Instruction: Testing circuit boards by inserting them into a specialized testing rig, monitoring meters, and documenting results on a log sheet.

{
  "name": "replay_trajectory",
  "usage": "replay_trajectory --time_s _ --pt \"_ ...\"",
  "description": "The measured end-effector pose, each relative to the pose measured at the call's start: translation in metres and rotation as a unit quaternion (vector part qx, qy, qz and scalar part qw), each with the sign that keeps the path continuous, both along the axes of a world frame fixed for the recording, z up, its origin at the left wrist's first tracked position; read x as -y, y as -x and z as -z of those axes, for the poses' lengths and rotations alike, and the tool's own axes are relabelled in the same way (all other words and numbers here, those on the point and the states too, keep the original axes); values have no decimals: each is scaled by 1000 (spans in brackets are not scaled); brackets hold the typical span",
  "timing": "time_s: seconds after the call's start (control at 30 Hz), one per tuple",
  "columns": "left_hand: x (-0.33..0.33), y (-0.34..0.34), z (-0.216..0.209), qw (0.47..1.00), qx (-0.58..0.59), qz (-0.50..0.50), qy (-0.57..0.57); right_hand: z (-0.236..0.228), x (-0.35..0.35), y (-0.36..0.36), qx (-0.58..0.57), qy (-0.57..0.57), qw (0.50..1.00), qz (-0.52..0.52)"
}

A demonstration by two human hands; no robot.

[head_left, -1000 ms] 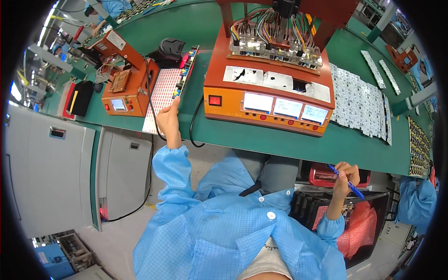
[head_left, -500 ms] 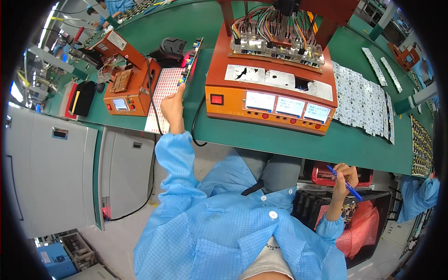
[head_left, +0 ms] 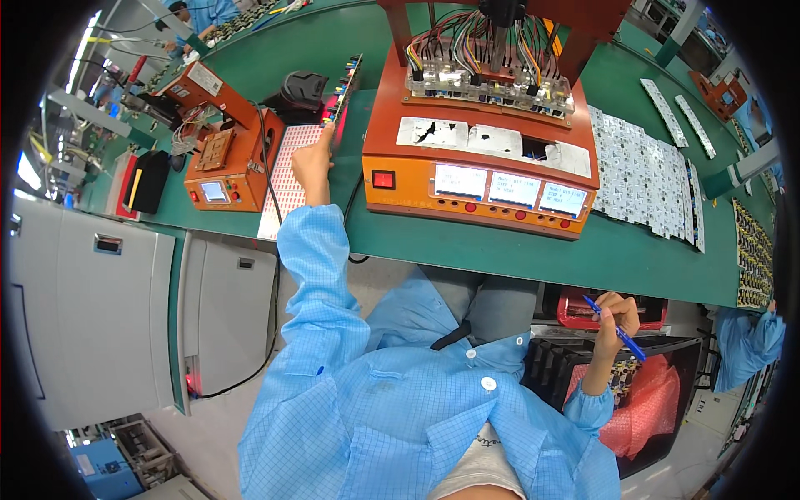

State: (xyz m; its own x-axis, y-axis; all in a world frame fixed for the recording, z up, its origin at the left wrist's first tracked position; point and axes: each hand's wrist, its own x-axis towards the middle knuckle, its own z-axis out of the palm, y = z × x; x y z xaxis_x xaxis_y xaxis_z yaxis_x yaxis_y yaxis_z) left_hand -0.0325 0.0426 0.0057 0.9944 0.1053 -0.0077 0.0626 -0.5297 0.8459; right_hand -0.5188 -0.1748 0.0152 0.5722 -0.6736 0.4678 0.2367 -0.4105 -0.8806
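Note:
My left hand [head_left: 312,162] reaches out over the bench and grips the near end of a narrow circuit board strip [head_left: 341,93], which stands out away from me with small coloured parts along it. A black scanner [head_left: 305,86] sits just left of the strip, and red light falls around the board. Below that hand lies a sheet of red-and-white labels [head_left: 287,171]. My right hand [head_left: 615,323], held low past the bench's front edge, has its fingers wrapped round a blue pen [head_left: 628,342].
An orange test machine [head_left: 400,202] with small screens and wired clear fixture stands in the middle. Left is a smaller orange machine [head_left: 242,196]. White board panels [head_left: 642,179] lie at right. Below the bench's right side is a black crate [head_left: 550,367] with pink bubble wrap [head_left: 646,408].
My left hand has shifted a little farther away from me with the circuit board strip. The right hand and the pen stay nearly where they were.

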Motion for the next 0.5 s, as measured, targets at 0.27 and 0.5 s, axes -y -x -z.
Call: replay_trajectory --time_s 0.27,0.5 --pt "30 -35 -2 999 -14 -9 -40 -2 -1 -4 2 21 1000 -9" --pt "41 -44 2 999 26 -18 24 4 1 4 -1 6 1000 -8"
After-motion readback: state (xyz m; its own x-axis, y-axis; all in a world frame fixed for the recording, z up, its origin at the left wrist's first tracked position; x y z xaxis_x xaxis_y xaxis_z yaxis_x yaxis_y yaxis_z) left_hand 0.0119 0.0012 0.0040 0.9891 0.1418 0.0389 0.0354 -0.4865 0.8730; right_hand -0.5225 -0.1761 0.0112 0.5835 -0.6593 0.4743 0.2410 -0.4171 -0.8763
